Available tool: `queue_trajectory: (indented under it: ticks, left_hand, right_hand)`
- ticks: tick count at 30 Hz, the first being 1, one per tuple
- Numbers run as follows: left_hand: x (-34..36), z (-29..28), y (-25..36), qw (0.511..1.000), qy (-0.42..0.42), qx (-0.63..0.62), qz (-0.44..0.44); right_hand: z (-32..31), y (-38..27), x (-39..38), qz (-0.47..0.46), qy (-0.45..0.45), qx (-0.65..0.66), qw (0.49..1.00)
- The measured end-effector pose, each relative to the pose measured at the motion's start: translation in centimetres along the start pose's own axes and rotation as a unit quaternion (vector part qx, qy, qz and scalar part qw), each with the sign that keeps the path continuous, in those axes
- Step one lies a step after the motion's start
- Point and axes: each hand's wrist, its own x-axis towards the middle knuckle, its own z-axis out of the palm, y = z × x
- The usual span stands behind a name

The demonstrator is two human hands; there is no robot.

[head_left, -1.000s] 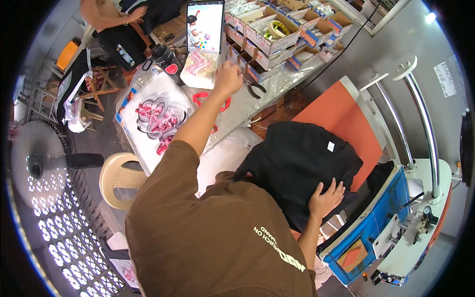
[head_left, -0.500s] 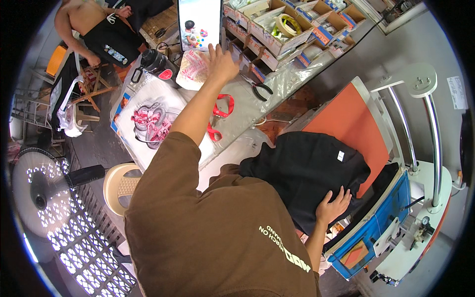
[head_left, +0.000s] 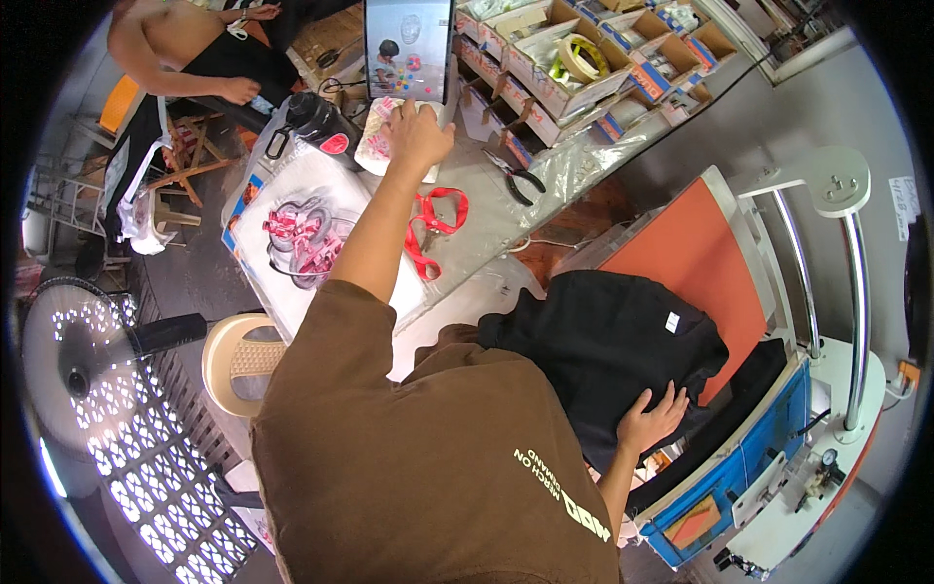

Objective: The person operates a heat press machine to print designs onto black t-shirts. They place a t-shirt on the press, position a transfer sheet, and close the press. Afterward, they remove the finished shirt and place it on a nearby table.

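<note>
Left hand (head_left: 416, 138): at the end of an outstretched arm, over the right part of a white printed packet (head_left: 374, 151), fingers loosely bent, nothing seen in its grasp; contact with the packet cannot be told. Tablet (head_left: 409, 49): standing just beyond the left hand's fingertips. Change within the last second: left hand goes from right of the packet to the tablet's lower edge, then back over the packet; the screen now shows a darker picture with a pale shape near its top. Bearing on the work, as judged: one hand is away at the tablet, so handling of the cloth seems paused. Right hand (head_left: 654, 420): unmoved on the cloth, fingers spread, pressing flat, not gripping. Black garment (head_left: 603, 341), white label showing: under the right hand, spreading leftward and away from it, partly over an orange board (head_left: 700, 263). Desk (head_left: 486, 219), beneath the left hand, carrying: dark bottle (head_left: 321, 122), left of that hand; pliers (head_left: 525, 185), to its right; red strap (head_left: 462, 209), nearer the body than it; pink-and-grey bundle (head_left: 309, 238), nearer and leftward
</note>
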Motion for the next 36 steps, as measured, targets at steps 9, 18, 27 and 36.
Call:
queue_trajectory:
  ticks: [9,18,27,36]
  left_hand:
    - [2.8,-0.3,-4.6,0.996,0.033,-0.035,-0.070]
    - [5.5,1.6,-6.3,0.991,0.095,-0.052,-0.074]
    - [5.1,1.4,-5.6,0.993,0.085,-0.058,-0.064]
    - [1.9,1.5,-3.7,1.000,-0.002,-0.009,-0.008]
  right_hand:
    - [0.3,0.1,-0.1,0.002,0.000,-0.007,1.000]
    - [0.5,0.2,-0.1,0.001,0.000,-0.008,1.000]
    - [0.5,0.2,-0.1,0.001,-0.002,-0.010,1.000]
    - [0.6,0.2,-0.2,0.003,-0.004,-0.009,1.000]
